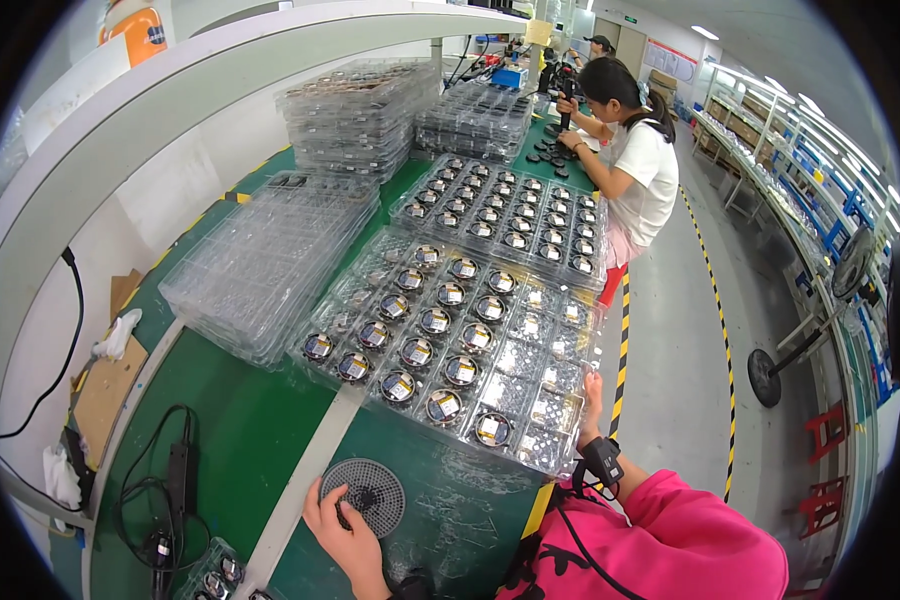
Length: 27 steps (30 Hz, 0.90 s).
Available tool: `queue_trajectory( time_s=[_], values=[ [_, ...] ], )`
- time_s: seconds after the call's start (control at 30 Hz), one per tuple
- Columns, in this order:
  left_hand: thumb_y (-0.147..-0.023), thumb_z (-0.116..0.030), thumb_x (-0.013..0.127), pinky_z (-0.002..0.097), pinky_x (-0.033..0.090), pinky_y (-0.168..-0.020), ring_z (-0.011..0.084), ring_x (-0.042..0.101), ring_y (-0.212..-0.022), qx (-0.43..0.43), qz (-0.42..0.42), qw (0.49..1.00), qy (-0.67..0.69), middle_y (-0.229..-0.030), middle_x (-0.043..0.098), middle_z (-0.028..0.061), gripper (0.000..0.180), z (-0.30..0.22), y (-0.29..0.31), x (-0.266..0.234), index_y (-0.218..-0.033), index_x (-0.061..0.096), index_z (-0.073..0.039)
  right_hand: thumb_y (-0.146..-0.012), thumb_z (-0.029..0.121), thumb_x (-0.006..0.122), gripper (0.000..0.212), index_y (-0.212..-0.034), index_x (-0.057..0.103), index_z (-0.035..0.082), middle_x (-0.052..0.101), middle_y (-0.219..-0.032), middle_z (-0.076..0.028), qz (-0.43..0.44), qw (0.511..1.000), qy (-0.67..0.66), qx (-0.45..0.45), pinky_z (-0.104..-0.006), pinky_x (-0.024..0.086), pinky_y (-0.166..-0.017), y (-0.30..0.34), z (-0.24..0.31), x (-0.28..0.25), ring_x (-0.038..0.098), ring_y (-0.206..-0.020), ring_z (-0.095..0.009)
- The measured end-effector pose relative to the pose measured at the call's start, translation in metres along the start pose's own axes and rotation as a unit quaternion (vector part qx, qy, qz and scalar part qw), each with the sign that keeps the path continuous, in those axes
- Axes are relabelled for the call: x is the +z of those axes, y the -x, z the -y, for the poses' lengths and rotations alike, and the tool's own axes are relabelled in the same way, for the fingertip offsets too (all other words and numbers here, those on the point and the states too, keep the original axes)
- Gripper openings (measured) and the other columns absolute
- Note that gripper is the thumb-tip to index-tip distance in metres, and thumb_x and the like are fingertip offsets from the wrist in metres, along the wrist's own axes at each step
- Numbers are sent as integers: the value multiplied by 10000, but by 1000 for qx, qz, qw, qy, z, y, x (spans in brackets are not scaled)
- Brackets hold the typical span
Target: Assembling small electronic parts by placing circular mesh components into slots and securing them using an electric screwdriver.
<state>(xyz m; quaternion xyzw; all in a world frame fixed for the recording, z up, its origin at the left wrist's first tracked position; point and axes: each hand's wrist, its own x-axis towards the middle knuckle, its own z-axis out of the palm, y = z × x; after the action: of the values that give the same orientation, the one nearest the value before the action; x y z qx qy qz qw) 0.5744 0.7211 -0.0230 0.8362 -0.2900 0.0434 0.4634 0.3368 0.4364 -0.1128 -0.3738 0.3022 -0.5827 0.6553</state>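
From my remote seat, I see the left hand [348,540] touching a dark perforated disc [378,500] over the green tabletop [245,425], the right hand [592,402] at the clear tray's [518,358] right edge, and cannot tell whether either grips.

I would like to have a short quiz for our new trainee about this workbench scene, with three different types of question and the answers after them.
1. Which of the person's own hands is on the round mesh disc?
2. True or false: the near tray has some pockets without a round part.
3. Fill in: the seated co-worker's top is ____.

Key:
1. The left hand.
2. True.
3. White.
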Motion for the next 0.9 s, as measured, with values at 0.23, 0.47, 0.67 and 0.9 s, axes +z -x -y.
queue_trajectory(
  time_s=[0.23, 0.47, 0.67, 0.9],
  values=[
    [-794, 39, 501, 419, 358, -983, 346, 462, -1162, 0, -2, 1000, 0, -1253, 512, 165, 201, 0, -1, 1, -964, 596, -12, -944, 409, 448, 424, -1214, 383, 89, 528, -1098, -77, -21, 1000, 10, -14, -351, 513, -849, -6, -9, -7, 592, -973, -190],
    [-788, 43, 503, 420, 359, -981, 349, 466, -1155, 5, -5, 1000, 0, -1246, 515, 169, 206, -1, -1, 1, -963, 597, -11, -915, 395, 484, 516, -1277, 290, 82, 464, -1166, -102, -14, 1000, 21, 0, -355, 440, -899, -1, -2, -1, 502, -1042, -202],
    [-789, 40, 502, 421, 359, -982, 351, 467, -1154, 8, -3, 1000, -2, -1242, 517, 169, 204, 0, -1, 1, -962, 597, -11, -915, 397, 485, 522, -1277, 286, 79, 461, -1165, -105, -11, 1000, 20, 1, -357, 440, -901, -3, -3, -5, 503, -1042, -206],
    [-792, 37, 501, 422, 355, -986, 350, 464, -1158, 7, -2, 1000, -5, -1244, 516, 167, 200, -1, -1, 1, -962, 595, -11, -908, 411, 493, 555, -1286, 254, 82, 442, -1178, -109, -5, 1000, 20, 13, -362, 431, -909, -2, -1, -4, 487, -1061, -209]
  ],
)
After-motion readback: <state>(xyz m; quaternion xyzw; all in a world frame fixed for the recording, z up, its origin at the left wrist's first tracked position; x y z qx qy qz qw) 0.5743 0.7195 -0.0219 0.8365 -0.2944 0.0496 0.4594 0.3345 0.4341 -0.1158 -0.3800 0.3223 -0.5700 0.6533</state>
